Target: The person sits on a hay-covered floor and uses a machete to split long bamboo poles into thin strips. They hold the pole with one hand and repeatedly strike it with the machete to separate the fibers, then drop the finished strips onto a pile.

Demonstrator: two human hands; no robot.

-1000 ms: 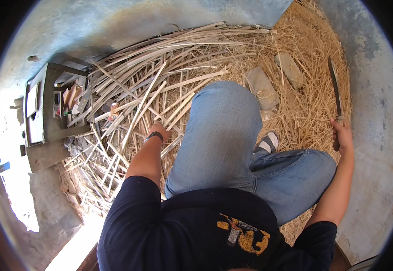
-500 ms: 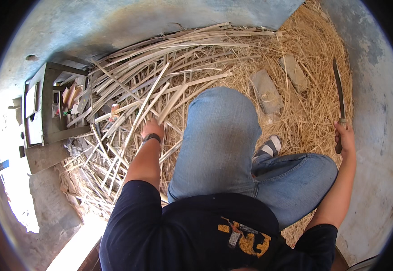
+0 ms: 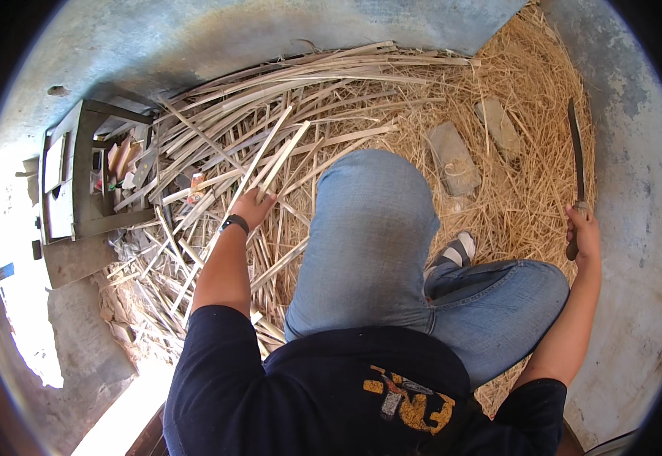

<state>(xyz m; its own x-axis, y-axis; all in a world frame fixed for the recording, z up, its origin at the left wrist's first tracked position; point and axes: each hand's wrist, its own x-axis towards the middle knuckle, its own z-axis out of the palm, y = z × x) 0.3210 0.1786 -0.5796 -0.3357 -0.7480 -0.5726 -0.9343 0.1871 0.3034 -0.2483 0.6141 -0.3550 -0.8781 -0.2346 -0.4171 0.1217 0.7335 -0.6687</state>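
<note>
My left hand (image 3: 252, 209), with a dark watch at the wrist, is closed around a pale, flat bamboo strip (image 3: 289, 152) over the pile left of my raised knee. The strip's far end points up and to the right. Another long strip (image 3: 265, 144) runs close beside that hand; whether the fingers hold it too I cannot tell. Far to the right, my right hand (image 3: 584, 234) grips the handle of a machete (image 3: 577, 148). Its long, dark blade points away from me, near the wall.
Many loose bamboo strips (image 3: 270, 87) lie along the far wall. Straw-like shavings (image 3: 528, 83) cover the floor at right, with two flat blocks (image 3: 454, 159) (image 3: 500, 129) on them. A wooden cabinet (image 3: 80, 171) and a small orange-white container (image 3: 196, 187) are at left.
My left hand has moved slightly left and lifted a bamboo strip, which has shifted and tilted. The machete in my right hand has hardly moved.
</note>
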